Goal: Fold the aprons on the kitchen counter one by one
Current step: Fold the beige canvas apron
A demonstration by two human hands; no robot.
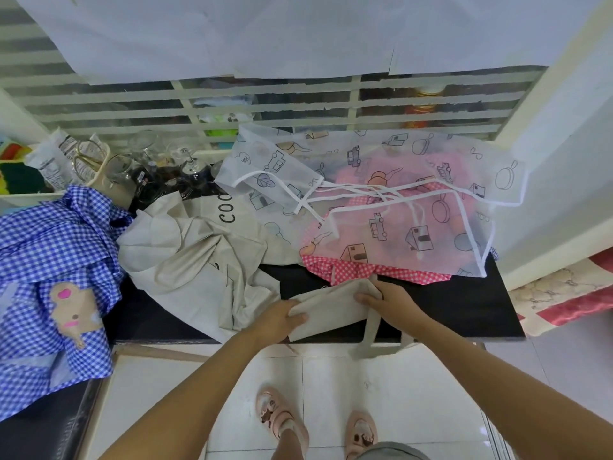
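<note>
A folded beige apron [328, 307] lies on the black counter [464, 303] near its front edge, and both hands are on it. The left hand [282, 318] grasps its left end with curled fingers, and the right hand [384, 298] holds its upper right corner between thumb and fingers. One strap [371, 330] of this apron hangs down over the counter edge.

Just to the left lies a crumpled beige cloth [199, 254] with black letters; I cannot tell if it is joined with the folded piece. Further left, a blue checked apron [56, 260] with a bear patch hangs over the counter side. Behind the hands, a pink checked apron [348, 270] lies very near the folded one, and a see-through white apron [398, 194] with drawings covers most of it, its strings tangled on top. At the back left stand some glasses [149, 161] and scissors [89, 157] in a holder, before a window grille [265, 104]
</note>
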